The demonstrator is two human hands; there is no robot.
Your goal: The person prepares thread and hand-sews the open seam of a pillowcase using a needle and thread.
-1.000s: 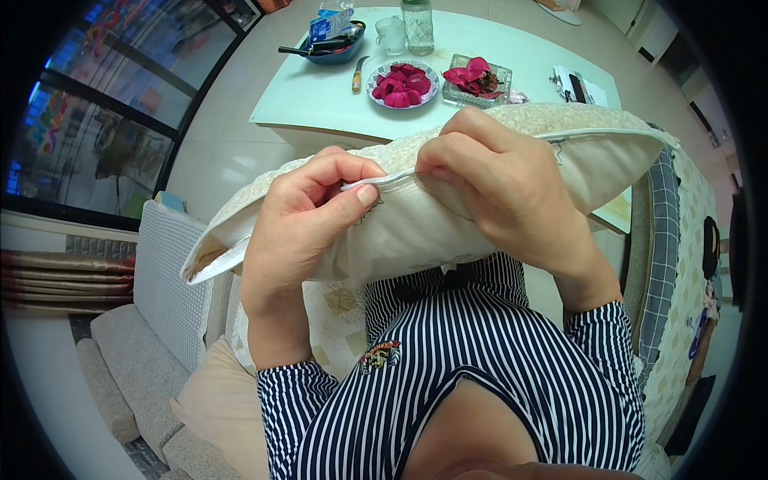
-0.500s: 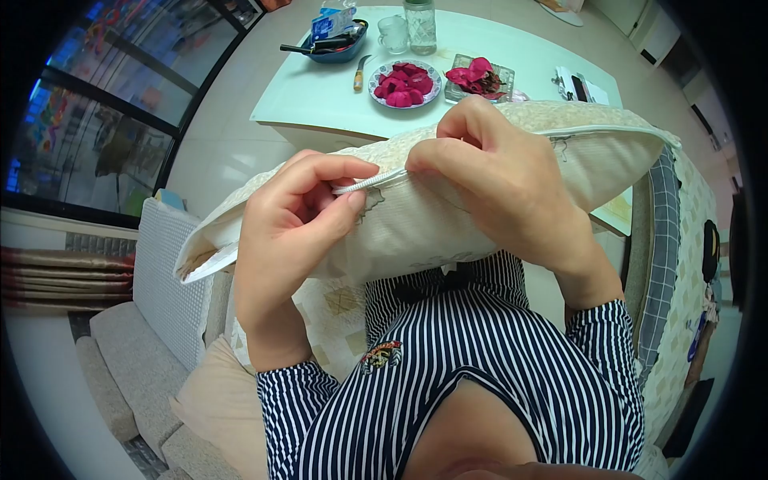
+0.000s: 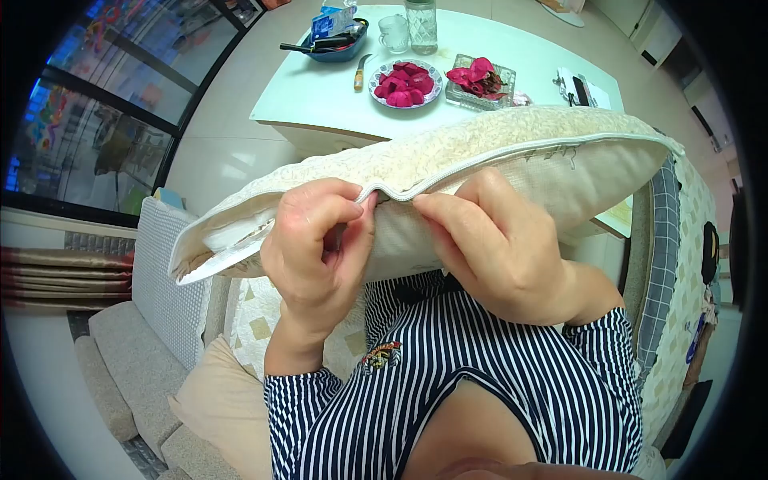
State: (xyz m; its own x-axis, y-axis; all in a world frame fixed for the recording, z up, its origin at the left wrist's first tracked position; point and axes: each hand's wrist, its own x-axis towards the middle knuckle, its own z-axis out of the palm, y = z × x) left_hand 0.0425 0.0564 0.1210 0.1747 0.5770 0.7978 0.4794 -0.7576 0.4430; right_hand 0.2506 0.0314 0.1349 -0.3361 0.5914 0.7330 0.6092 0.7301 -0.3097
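Note:
A cream patterned pillow (image 3: 472,144) lies across my front, one long edge facing me. White zipper tape (image 3: 528,146) runs along that edge. My left hand (image 3: 316,244) is closed, its thumb and fingers pinching the zipper edge left of the middle. Just to the right, my right hand (image 3: 504,244) pinches the same edge between thumb and forefinger. Between the two hands the zipper tape bends in a small wave. At the left end the cover gapes, showing a white lining (image 3: 240,232). Whether a zipper pull is under my fingers is hidden.
Beyond the pillow stands a white table (image 3: 312,104). It bears a plate of red petals (image 3: 404,84), a knife (image 3: 359,74), a blue basket (image 3: 340,53), a glass mug (image 3: 393,35), a jar (image 3: 422,28) and a glass tray (image 3: 480,98). A grey sofa (image 3: 128,352) is at left.
My right hand has come down from the pillow's top to its near edge. My left hand has turned and pinches the edge further right. The zipper edge now bends between them.

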